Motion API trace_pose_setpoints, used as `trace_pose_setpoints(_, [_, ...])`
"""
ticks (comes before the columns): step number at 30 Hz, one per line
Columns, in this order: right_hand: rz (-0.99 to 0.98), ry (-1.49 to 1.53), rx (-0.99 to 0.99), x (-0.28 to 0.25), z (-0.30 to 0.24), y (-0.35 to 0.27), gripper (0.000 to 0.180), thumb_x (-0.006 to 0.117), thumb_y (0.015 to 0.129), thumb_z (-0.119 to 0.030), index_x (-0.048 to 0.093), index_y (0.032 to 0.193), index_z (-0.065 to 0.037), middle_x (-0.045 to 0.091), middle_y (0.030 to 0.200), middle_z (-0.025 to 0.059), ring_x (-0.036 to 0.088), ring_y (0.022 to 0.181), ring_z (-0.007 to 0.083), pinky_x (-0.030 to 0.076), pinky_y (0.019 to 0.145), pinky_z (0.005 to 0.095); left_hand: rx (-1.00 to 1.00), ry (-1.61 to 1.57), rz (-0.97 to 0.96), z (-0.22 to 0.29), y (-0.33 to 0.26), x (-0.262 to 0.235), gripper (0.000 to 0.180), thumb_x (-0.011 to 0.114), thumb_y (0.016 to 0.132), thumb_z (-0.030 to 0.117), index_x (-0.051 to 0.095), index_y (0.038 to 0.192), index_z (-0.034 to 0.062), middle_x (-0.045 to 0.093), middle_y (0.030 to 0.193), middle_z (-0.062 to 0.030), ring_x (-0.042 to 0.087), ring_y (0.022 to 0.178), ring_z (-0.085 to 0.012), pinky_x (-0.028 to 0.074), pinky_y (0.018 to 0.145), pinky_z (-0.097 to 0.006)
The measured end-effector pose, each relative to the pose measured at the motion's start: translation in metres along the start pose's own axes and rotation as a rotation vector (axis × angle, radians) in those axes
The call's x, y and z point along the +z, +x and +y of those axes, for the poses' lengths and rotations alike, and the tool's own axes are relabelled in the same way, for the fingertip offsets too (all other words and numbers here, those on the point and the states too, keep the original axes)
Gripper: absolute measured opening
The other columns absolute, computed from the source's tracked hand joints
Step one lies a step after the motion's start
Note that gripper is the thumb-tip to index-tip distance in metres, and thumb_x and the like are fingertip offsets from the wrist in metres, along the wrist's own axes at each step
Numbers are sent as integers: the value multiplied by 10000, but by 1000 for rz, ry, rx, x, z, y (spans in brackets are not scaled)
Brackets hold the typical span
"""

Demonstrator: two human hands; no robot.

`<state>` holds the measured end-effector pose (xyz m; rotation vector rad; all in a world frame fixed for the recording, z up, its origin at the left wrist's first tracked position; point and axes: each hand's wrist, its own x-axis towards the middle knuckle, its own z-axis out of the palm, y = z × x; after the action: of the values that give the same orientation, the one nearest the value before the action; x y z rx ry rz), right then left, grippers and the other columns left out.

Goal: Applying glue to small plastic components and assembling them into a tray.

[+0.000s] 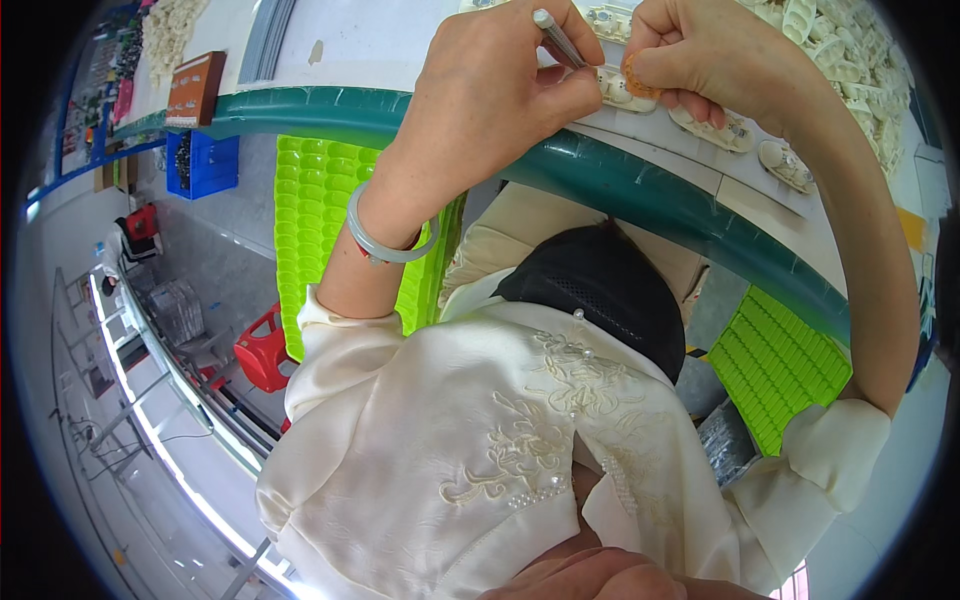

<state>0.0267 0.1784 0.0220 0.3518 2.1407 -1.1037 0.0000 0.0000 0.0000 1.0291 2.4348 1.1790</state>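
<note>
Head view: left hand [490, 95] is pinching a slim tool [562, 42], its lower end pointing toward a cream piece [618, 92]; right hand [705, 62] is pinching an orange bit [638, 80] over that piece's right end. Piece is lying near the green edge [640, 178]. Judged step: close handwork; next move probably calls for steadying the piece.

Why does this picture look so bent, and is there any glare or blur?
All in the head view: the green table edge bows into an arc and the corners go black, as a fisheye lens does; white glare runs along the light strip at lower left; the left hand looks fairly sharp, while detail toward the left rim looks softer.
</note>
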Motion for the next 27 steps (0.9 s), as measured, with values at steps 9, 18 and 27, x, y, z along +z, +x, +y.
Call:
trace_pose_setpoints(9, [12, 109, -109, 1, 4, -2, 151, 585, 789, -85, 635, 829, 52, 573, 590, 69, 522, 472, 113, 425, 442, 240, -38, -89, -43, -18, -3, 12, 84, 661, 745, 14, 599, 801, 6, 614, 721, -19, 578, 675, -57, 500, 621, -194])
trace_pose_setpoints(18, [34, 132, -158, 12, 1, 5, 135, 579, 800, -89, 628, 775, 34, 567, 584, 62, 535, 481, 111, 446, 450, 235, 20, 28, -26, -16, -4, 12, 76, 627, 700, -23, 588, 758, 6, 608, 710, 6, 538, 626, -37, 475, 599, -192])
trace_pose_setpoints(27, [65, 109, -110, 13, -5, 4, 129, 599, 783, -94, 616, 731, 23, 562, 582, 46, 531, 472, 105, 450, 453, 236, 77, -249, 202, -41, -15, -30, 174, 644, 765, -53, 584, 928, -42, 640, 889, -107, 624, 841, -147, 501, 760, -226])
